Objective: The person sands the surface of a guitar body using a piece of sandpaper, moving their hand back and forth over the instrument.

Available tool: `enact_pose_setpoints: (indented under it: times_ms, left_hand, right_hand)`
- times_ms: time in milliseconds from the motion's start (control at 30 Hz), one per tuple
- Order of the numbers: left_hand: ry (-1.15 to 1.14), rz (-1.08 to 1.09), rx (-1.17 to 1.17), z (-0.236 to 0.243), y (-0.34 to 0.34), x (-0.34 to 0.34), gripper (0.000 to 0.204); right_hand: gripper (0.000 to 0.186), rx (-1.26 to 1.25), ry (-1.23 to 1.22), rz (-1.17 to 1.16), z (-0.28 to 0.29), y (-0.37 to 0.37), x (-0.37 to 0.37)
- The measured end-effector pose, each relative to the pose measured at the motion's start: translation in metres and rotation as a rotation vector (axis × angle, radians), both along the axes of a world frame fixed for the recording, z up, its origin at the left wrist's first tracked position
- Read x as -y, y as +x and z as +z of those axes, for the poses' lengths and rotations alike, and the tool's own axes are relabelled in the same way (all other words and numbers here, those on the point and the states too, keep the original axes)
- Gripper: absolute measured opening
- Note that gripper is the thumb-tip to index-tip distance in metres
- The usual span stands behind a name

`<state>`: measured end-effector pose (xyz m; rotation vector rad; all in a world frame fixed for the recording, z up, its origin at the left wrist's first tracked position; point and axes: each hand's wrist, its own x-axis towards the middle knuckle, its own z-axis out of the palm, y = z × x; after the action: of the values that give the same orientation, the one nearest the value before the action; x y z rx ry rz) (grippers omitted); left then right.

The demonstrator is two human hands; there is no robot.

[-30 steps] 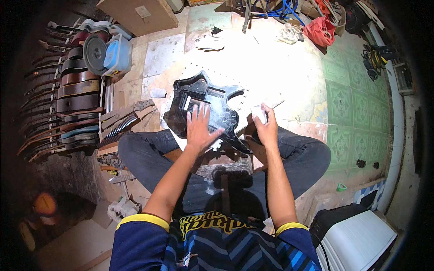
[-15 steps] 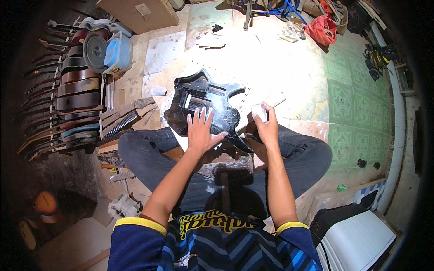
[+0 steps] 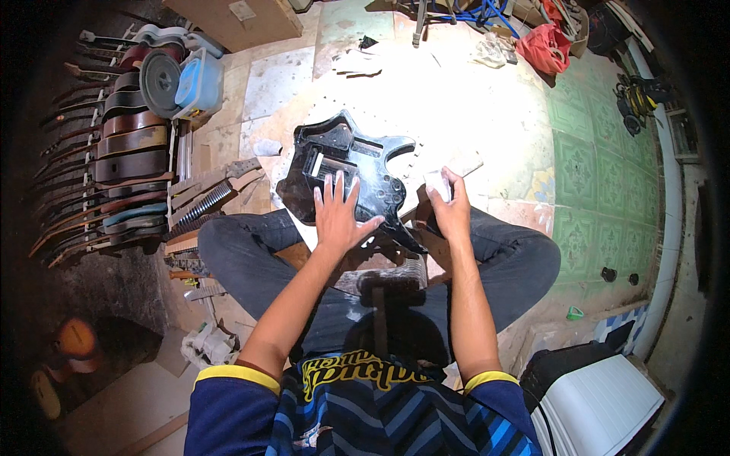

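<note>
A black electric guitar body (image 3: 372, 176) lies with its cut-out cavities facing up, between my crossed legs and the bright floor. My left hand (image 3: 336, 214) rests on its near side, fingers spread and flat, gripping nothing. To the right of the body, my right hand (image 3: 454, 209) pinches a small whitish pad (image 3: 436, 182) between thumb and fingers; its exact kind is too glared to make out. The pad is apart from the guitar body. Under the body's near edge sits a worn wooden block (image 3: 388, 278), partly in shadow.
Several guitars (image 3: 133, 156) stand in a rack at the left, beside a clear tub with a blue item (image 3: 190, 85). Guitar necks (image 3: 209, 201) lie by my left knee. A pale flat piece (image 3: 462, 166) lies past my right hand. A red bag (image 3: 544, 49) sits far right.
Hardly anything differs. The right hand with the pad has turned slightly and the view has shifted a little; the left hand stays on the guitar body.
</note>
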<state>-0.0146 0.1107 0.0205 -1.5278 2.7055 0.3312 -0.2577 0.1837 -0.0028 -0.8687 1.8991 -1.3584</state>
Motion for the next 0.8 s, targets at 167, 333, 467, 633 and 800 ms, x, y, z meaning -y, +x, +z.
enact_pose_setpoints:
  times_ms: [167, 333, 467, 633, 800]
  left_hand:
    - [0.013, 0.046, -0.023, 0.001, 0.006, -0.011, 0.103]
    - [-0.047, 0.058, -0.098, 0.001, -0.014, 0.012, 0.098]
    - [-0.030, 0.075, -0.077, 0.000, -0.012, 0.007, 0.101]
    - [0.073, 0.102, -0.054, 0.002, -0.001, -0.025, 0.107]
    - [-0.006, 0.094, -0.046, -0.005, -0.009, -0.003, 0.106]
  right_hand:
    - [0.050, -0.006, 0.008, 0.001, 0.002, 0.001, 0.001]
    - [0.050, -0.009, 0.008, 0.010, -0.002, 0.002, 0.001]
    - [0.051, 0.028, 0.025, 0.000, 0.001, 0.004, 0.003]
    - [0.051, 0.002, 0.027, 0.003, 0.003, 0.001, 0.001]
    - [0.051, 0.025, 0.025, 0.006, 0.005, 0.005, 0.002]
